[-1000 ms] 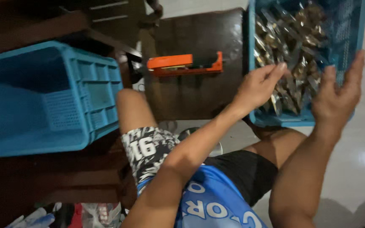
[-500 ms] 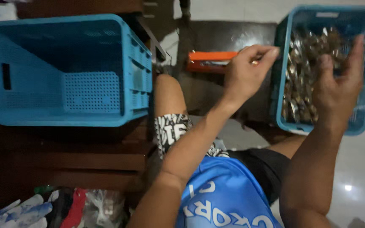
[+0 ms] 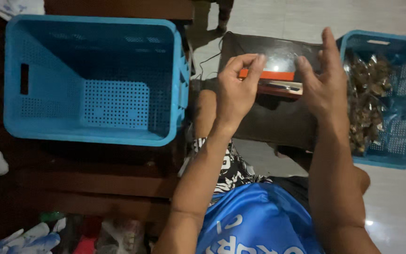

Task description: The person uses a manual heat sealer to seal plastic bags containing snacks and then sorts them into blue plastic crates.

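Observation:
My left hand [image 3: 237, 91] hovers over the left end of an orange bar-shaped device [image 3: 271, 75] on a dark low table [image 3: 278, 117]. Its thumb and fingers are curled into a pinch, and I cannot tell whether anything is between them. My right hand [image 3: 324, 82] is at the device's right end with its fingers spread and nothing visible in it. To the right, a blue crate [image 3: 400, 155] holds several small shiny packets [image 3: 367, 101].
A large blue perforated crate [image 3: 95, 80], with nothing in it, stands on dark wood at the left. My knees and blue shirt [image 3: 259, 221] fill the bottom. Bags and cloth [image 3: 34, 237] lie at the bottom left. Pale floor tiles [image 3: 400, 211] show at the right.
Both hands have drawn back from the packet crate to the orange device. The view has swung left, so the large crate now fills the left side.

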